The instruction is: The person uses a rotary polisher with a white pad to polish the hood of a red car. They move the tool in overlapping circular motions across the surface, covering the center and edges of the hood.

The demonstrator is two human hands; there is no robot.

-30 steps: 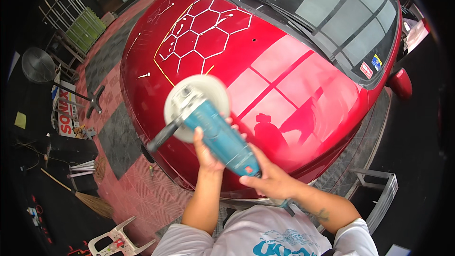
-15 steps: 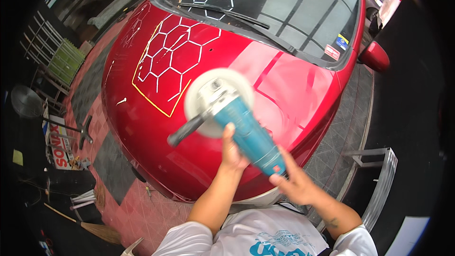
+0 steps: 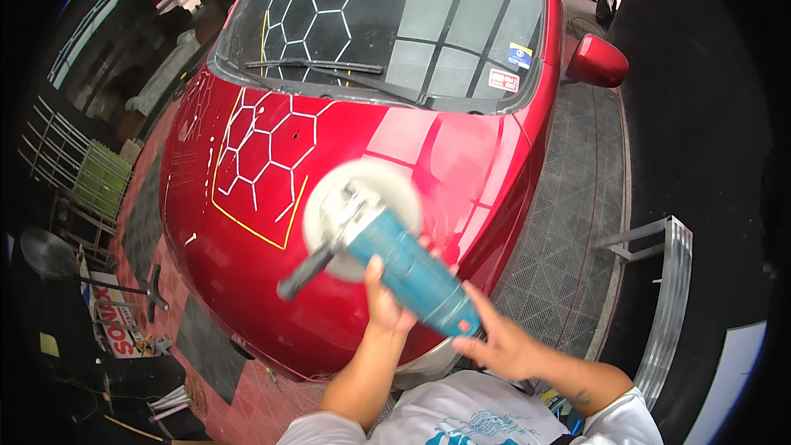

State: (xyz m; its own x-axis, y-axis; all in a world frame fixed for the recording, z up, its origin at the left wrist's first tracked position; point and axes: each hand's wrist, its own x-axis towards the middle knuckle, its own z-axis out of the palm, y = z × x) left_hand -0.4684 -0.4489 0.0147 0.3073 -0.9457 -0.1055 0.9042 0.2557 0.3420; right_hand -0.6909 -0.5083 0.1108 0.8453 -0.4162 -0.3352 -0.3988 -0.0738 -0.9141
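Observation:
Both hands hold a teal rotary polisher with a silver head over the glossy red car hood. My left hand is closed under the body just behind the head, thumb up along its near side. My right hand grips the rear end. A round white polishing pad, blurred at its rim, lies against or just over the hood; which one I cannot tell. The black side handle points left and nobody holds it. Hexagon reflections and a yellow line show on the paint left of the pad.
Beyond the hood are the windshield, a wiper and a red side mirror. A metal frame stands at the right. On the left are a round-topped stand, a sign board and a green rack.
The view has shifted, so the windshield and mirror appear farther left. The polisher, held in both hands, sits slightly lower and left in the picture. My grip looks the same.

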